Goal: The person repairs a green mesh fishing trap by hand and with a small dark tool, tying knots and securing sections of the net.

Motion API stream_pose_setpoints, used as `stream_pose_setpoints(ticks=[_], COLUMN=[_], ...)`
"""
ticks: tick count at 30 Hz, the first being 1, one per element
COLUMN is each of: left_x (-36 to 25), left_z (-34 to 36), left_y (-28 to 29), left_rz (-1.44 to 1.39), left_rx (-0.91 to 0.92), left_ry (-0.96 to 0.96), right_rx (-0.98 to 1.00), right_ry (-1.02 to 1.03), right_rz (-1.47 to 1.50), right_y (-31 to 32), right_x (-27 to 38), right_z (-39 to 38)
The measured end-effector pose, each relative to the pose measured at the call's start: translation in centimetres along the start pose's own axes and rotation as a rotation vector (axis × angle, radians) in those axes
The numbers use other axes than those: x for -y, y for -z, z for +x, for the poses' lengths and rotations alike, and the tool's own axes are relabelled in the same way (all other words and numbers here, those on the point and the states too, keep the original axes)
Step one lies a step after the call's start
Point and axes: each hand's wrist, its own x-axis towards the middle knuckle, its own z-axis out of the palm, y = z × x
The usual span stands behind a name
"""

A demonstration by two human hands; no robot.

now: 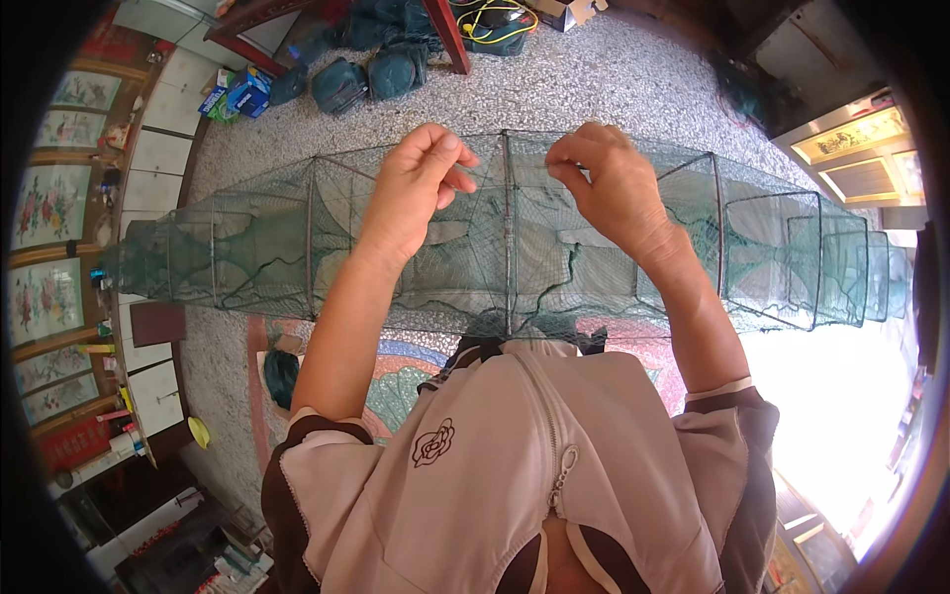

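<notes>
A long fish trap of green netting [450,267] stretches from left to right in front of me, held out by several rectangular dark frames. One upright frame bar [509,238] stands between my hands. My left hand [416,183] is raised over the far side of the netting, left of that bar, with thumb and fingers pinched together. Right of the bar, my right hand [609,183] is at about the same height, its thumb and forefinger also brought together. Whatever either pinch holds is too fine to make out. A dark green cord [559,282] hangs inside the netting.
Dark green net bundles [341,84] lie on the speckled floor [614,74] beyond the trap, by a reddish wooden leg [447,38]. Blue boxes [247,92] sit at the far left, near white cabinets [158,163]. A yellow cable [495,20] lies at the back.
</notes>
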Motion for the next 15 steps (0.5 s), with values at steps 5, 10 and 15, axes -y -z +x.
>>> stream_pose_setpoints(ticks=[5,10,15], left_x=[0.2,0.2,0.5], left_z=[-0.3,-0.5,-0.5], left_y=[-0.7,-1.0,-0.4], left_rz=[0.168,0.276,0.167], left_rx=[0.001,0.023,-0.071], left_ry=[-0.011,-0.025,0.036], right_rx=[-0.014,-0.02,-0.088], right_ry=[-0.024,-0.087,-0.175], right_rz=[0.094,0.254,0.327], right_y=[-1.3,-2.5,-3.7], right_x=[-0.5,-0.3,1.3], right_z=[-0.2,-0.3,-0.1])
